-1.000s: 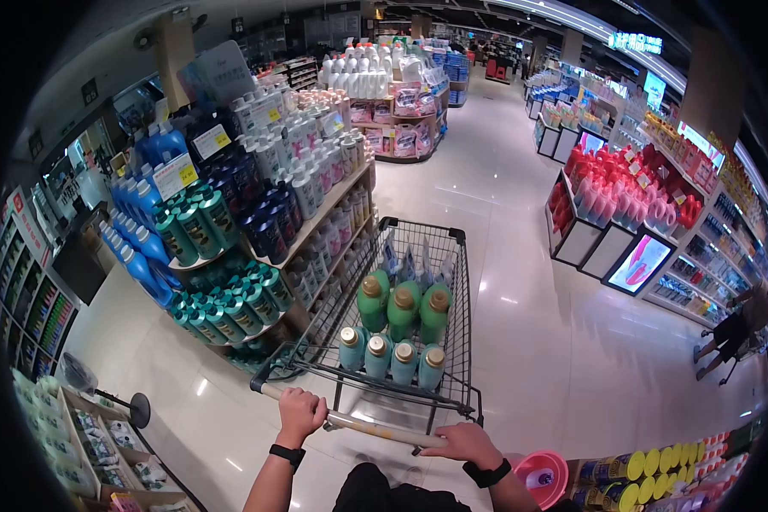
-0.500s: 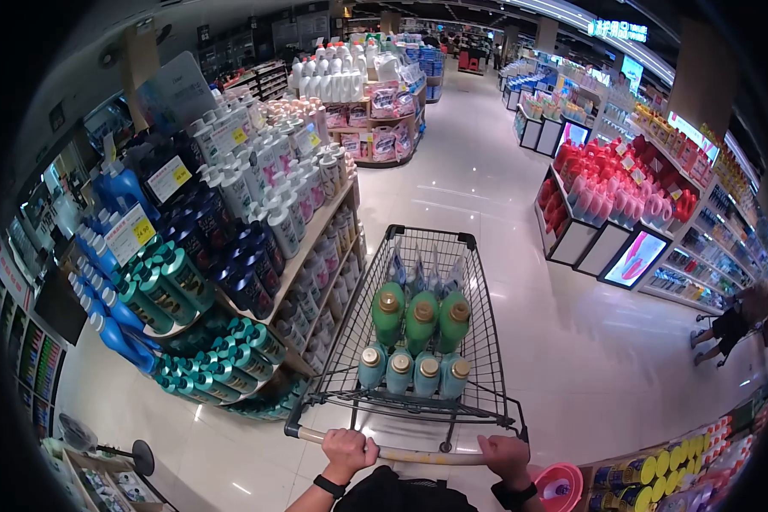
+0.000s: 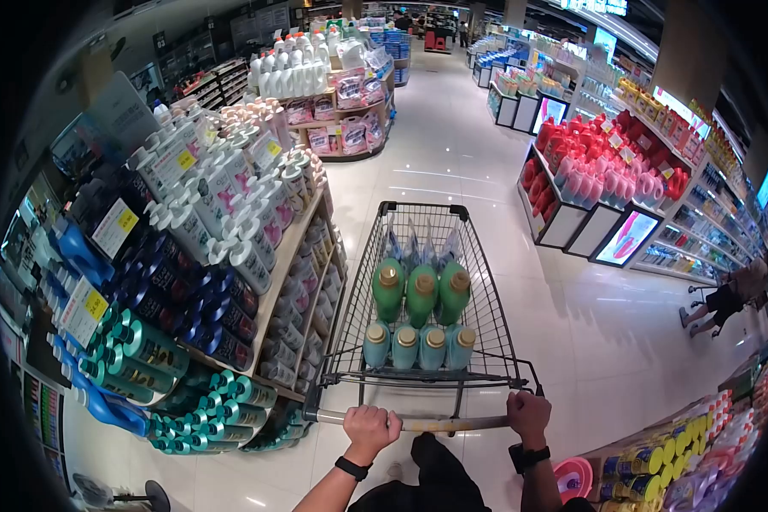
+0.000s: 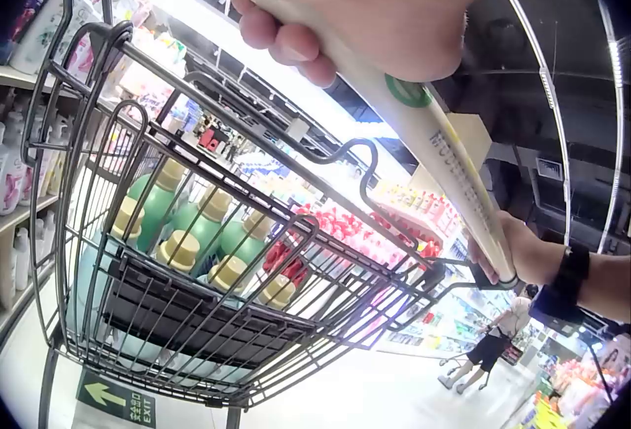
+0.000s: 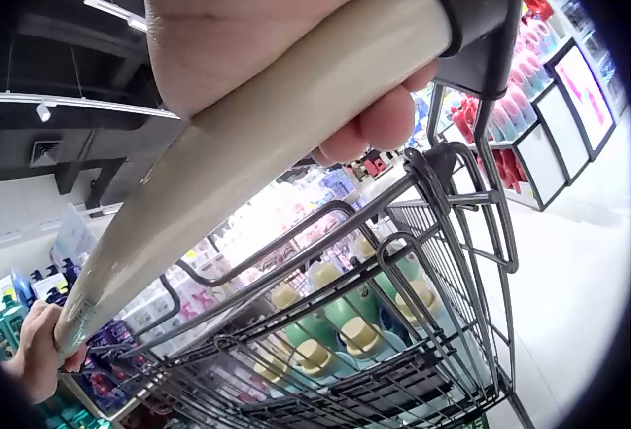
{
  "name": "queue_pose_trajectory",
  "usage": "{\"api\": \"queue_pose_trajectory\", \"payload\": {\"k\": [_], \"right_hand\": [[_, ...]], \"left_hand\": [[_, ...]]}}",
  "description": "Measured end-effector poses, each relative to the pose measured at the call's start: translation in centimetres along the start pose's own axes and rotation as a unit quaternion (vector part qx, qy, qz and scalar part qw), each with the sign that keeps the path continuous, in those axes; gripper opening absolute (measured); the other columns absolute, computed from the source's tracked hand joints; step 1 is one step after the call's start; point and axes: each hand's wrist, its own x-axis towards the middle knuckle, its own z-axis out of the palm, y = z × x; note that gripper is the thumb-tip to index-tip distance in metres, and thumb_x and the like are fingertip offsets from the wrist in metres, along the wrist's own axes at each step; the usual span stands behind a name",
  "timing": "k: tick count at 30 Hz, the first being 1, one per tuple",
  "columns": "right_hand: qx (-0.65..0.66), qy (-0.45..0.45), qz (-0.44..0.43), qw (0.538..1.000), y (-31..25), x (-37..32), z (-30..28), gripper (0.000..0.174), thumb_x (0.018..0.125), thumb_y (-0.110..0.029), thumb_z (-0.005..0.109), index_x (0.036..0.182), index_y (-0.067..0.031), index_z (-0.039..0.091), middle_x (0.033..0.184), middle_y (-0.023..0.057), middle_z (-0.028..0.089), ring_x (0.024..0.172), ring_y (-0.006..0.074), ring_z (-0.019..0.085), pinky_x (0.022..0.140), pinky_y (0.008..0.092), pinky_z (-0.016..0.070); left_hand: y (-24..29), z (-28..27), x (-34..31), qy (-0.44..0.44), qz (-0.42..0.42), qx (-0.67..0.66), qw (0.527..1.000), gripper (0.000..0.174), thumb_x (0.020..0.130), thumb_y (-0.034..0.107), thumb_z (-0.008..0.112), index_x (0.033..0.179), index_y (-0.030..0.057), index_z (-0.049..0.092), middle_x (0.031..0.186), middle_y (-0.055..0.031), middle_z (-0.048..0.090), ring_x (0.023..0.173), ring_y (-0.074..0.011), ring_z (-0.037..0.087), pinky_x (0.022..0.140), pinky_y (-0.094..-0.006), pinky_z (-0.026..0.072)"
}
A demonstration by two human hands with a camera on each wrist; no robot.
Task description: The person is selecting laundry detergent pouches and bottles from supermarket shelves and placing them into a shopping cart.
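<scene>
Both hands grip the pale handle bar point(image 3: 452, 423) of a wire shopping cart point(image 3: 358, 341). The left hand point(image 3: 372, 429) curls round it left of the middle; the right hand point(image 3: 529, 416) holds it near the right end. Inside the cart stand several light-blue bottles point(image 3: 405, 348) with gold caps, behind them green bottles point(image 3: 421, 294), and clear-looking packs point(image 3: 427, 247) at the front. In the left wrist view the left hand's fingers point(image 4: 296, 42) wrap the bar. The right hand's fingers point(image 5: 380, 125) show under it in the right wrist view.
A shelf of bottles point(image 3: 264, 341) stands close along the cart's left side. Red and pink bottles fill a display point(image 3: 602, 162) at the right. A tiled aisle point(image 3: 439, 171) runs ahead. At the far right is a person point(image 3: 725, 299); a pink basin point(image 3: 572, 478) lies lower right.
The shelf at the left has come nearer and slid back past the cart. The right hand, earlier flatter on the bar, now wraps its right end. Both hands stay on the handle.
</scene>
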Motion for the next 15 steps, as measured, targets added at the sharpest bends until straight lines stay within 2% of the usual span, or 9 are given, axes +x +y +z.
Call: {"api": "queue_pose_trajectory", "payload": {"k": [5, 7, 9, 10, 15], "right_hand": [[0.017, 0.009, -0.003, 1.0, -0.2, 7.3, 1.5, 0.03, 0.08, -0.03, 0.067, 0.058, -0.011, 0.059, 0.054, 0.0085, 0.059, 0.052, 0.0305, 0.06, 0.051, 0.0405, 0.0474], [0.03, 0.009, -0.021, 0.999, -0.2, 10.2, 2.0, 0.031, 0.081, -0.029, 0.067, 0.058, -0.0104, 0.059, 0.053, 0.0088, 0.058, 0.051, 0.0307, 0.06, 0.051, 0.0405, 0.048], [0.046, 0.001, 0.002, 0.999, -0.5, 13.1, 2.6, 0.031, 0.081, -0.028, 0.067, 0.057, -0.0098, 0.059, 0.051, 0.0088, 0.057, 0.05, 0.0308, 0.06, 0.051, 0.0405, 0.0481], [0.031, 0.01, -0.019, 0.999, -0.2, 14.6, 3.4, 0.029, 0.08, -0.027, 0.067, 0.058, -0.0104, 0.061, 0.051, 0.0083, 0.058, 0.051, 0.0303, 0.061, 0.052, 0.0404, 0.0492], [0.058, -0.023, -0.021, 0.998, -0.6, 21.2, 4.7, 0.023, 0.079, -0.026, 0.069, 0.061, -0.0114, 0.065, 0.054, 0.0092, 0.062, 0.054, 0.0302, 0.064, 0.056, 0.0392, 0.0519]], "left_hand": [[-0.9, 3.3, 5.8, -0.01, 0.001, 0.009, 1.0, 0.026, 0.07, 0.021, 0.067, 0.05, 0.0132, 0.052, 0.051, -0.0015, 0.049, 0.05, -0.0215, 0.049, 0.055, -0.0346, 0.0355], [-1.1, 4.4, 8.2, -0.037, -0.007, -0.031, 0.999, 0.027, 0.074, 0.023, 0.069, 0.053, 0.0127, 0.055, 0.053, -0.0018, 0.052, 0.054, -0.0224, 0.052, 0.057, -0.0356, 0.0374], [-1.5, 5.4, 10.6, -0.056, -0.02, -0.052, 0.997, 0.027, 0.076, 0.024, 0.069, 0.055, 0.0122, 0.057, 0.055, -0.0025, 0.054, 0.055, -0.0232, 0.053, 0.058, -0.0366, 0.0382], [-1.9, 5.8, 11.7, -0.078, -0.03, -0.081, 0.993, 0.026, 0.077, 0.025, 0.069, 0.057, 0.0116, 0.059, 0.057, -0.0031, 0.056, 0.057, -0.0241, 0.055, 0.06, -0.0377, 0.0391], [-5.7, 8.8, 16.9, -0.096, -0.107, -0.008, 0.99, 0.028, 0.078, 0.024, 0.067, 0.054, 0.0096, 0.06, 0.054, -0.006, 0.056, 0.055, -0.0266, 0.055, 0.06, -0.0406, 0.0398]]}}
